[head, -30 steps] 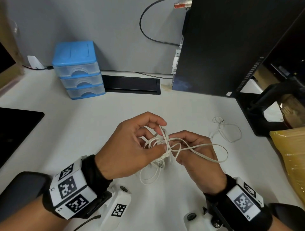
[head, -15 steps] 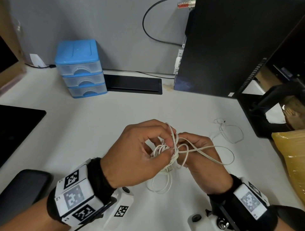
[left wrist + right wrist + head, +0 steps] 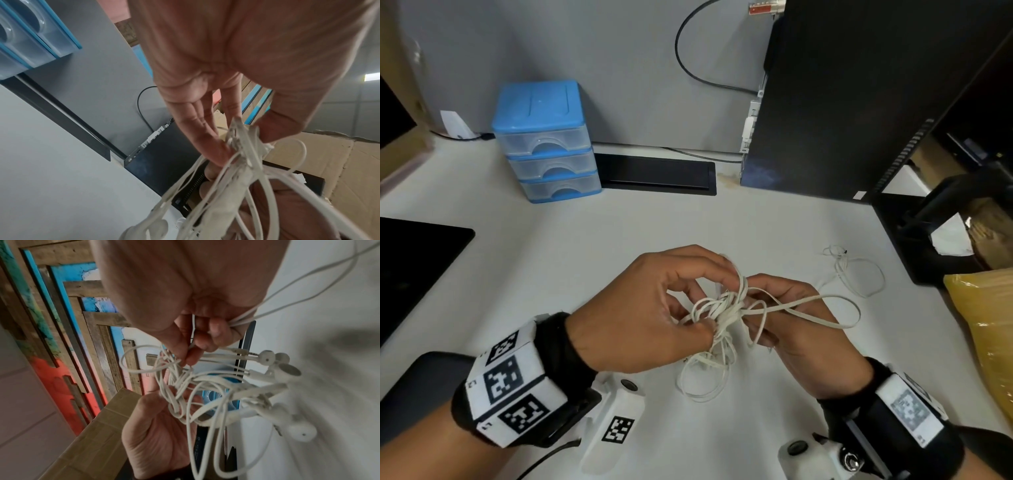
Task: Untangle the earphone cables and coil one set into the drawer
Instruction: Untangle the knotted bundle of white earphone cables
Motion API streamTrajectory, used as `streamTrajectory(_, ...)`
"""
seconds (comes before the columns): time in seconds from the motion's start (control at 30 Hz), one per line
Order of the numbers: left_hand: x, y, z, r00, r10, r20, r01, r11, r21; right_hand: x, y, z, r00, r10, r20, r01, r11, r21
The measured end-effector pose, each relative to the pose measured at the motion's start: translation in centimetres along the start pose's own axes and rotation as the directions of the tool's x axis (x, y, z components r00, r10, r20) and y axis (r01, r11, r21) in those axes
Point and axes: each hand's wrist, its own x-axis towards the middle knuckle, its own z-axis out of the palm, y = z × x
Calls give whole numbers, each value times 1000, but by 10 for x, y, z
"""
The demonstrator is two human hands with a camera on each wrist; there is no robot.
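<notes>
A knot of white earphone cables hangs between both hands above the white desk. My left hand pinches the top of the tangle between thumb and fingers. My right hand pinches strands on the other side; a long loop trails right from it. Earbuds dangle below the knot. A loose stretch of white cable lies on the desk to the right. The blue three-drawer box stands at the back left, all drawers closed.
A black computer case stands at the back right. A black cable slot lies beside the drawer box. A dark pad sits at the left edge, a yellow bag and black stand at the right.
Both hands stay on the tangle with small finger shifts. The long loop on the right has spread a little wider.
</notes>
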Motion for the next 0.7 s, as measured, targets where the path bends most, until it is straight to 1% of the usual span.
streamTrajectory(0.23, 0, 1, 1, 1000, 3, 29, -3, 1000, 6, -1, -2, 1, 999, -12, 44, 14, 999, -32)
streamTrajectory(0.43, 0, -1, -1, 998, -7, 67, 7, 1000, -2, 1, -3, -1, 996, -35, 80, 36, 999, -15)
streamTrajectory(0.63, 2, -7, -4, 997, -37, 63, 40, 998, -47, 4, 4, -1, 998, -65, 5, 65, 996, 68)
streamTrajectory(0.7, 4, -11, -4, 997, -53, 47, 57, 995, -86, 5, 6, -1, 997, -67, -26, 68, 997, 42)
